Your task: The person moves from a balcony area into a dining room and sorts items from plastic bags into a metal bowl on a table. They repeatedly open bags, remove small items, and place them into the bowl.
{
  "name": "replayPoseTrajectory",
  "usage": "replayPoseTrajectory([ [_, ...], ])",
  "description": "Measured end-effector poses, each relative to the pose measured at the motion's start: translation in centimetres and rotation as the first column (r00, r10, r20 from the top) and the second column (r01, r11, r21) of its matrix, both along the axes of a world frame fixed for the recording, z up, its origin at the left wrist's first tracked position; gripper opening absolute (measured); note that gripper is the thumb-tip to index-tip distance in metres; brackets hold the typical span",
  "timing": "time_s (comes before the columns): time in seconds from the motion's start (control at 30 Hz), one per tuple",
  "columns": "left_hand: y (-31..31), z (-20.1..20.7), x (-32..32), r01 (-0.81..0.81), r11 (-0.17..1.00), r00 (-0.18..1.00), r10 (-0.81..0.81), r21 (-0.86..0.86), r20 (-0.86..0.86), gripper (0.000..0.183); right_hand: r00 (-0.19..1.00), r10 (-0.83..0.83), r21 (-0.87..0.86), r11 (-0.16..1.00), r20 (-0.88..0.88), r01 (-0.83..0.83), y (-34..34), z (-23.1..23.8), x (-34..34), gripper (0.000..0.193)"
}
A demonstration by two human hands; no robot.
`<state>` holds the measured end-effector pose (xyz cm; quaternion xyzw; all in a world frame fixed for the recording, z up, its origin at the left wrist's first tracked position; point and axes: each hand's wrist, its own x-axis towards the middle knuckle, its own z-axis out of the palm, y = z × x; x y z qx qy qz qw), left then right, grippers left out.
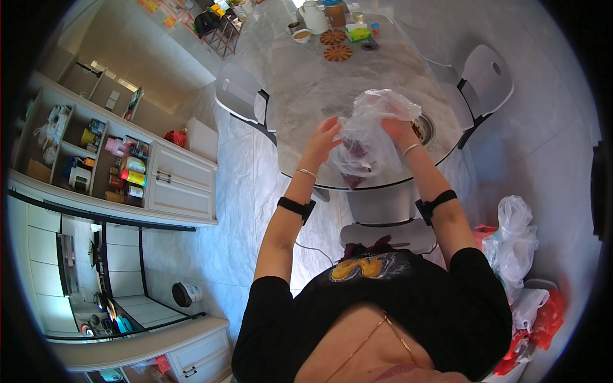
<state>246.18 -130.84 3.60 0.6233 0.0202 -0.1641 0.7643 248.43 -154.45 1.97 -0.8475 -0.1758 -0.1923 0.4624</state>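
A clear plastic bag (pixel 373 150) is between my two hands at the near edge of the table. Something dark reddish-purple (pixel 353 181) shows through its lower part; its kind cannot be made out. My left hand (pixel 324 139) is closed at the bag's left side, fingers curled against the film. On the other side, my right hand (pixel 399 131) grips the bag's upper right part, its fingertips partly covered by the plastic. Just right of that hand, a round metal dish (pixel 424 130) with brownish bits in it is partly hidden.
On the far end of the marbled table (pixel 306 96) stand a white jug (pixel 313 17), a brown container (pixel 334 14), a small bowl (pixel 301 36) and round trivets (pixel 337 52). Chairs (pixel 488 83) flank it. Plastic bags (pixel 516 246) are piled at right; a cabinet (pixel 182 175) is at left.
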Motion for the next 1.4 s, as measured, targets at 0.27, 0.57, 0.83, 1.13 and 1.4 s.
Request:
replayPoseTrajectory([
  [0.27, -1.7, -2.9, 2.5, 0.217, 0.919, 0.927, -0.299, 0.328, 0.227, 0.035, 0.997, -0.048, -0.044, 0.998, 0.059, 0.051, 1.6, 0.6, -0.7, 0.03],
  [0.57, 0.1, -0.5, 2.1, -0.419, 0.907, 0.902, 0.42, -0.028, 0.096, 0.004, 0.765, 0.639, 0.991, -0.135, 0.084, 0.005, -4.2, -2.1, -0.9, 0.038],
  [0.83, -1.2, 0.3, 1.7, -0.211, 0.978, 0.949, 0.203, 0.007, 0.241, 0.006, 0.938, 0.301, 0.439, 0.876, -0.173, -0.2, -1.7, -3.3, -1.5, 0.037],
  [1.13, -1.8, 3.8, -0.3, -0.349, 0.937, 0.937, 0.349, -0.007, 0.002, 0.033, 0.959, 0.149, 0.846, 0.516, -0.24, 0.131, 2.3, 2.4, -1.1, 0.024],
  [1.4, -0.2, 2.2, 0.6, -0.338, 0.847, 0.631, -0.119, 0.41, 0.767, 0.039, 0.765, 0.516, 0.606, 0.766, -0.385, -0.212, 7.7, 6.5, -4.7, 0.031],
])
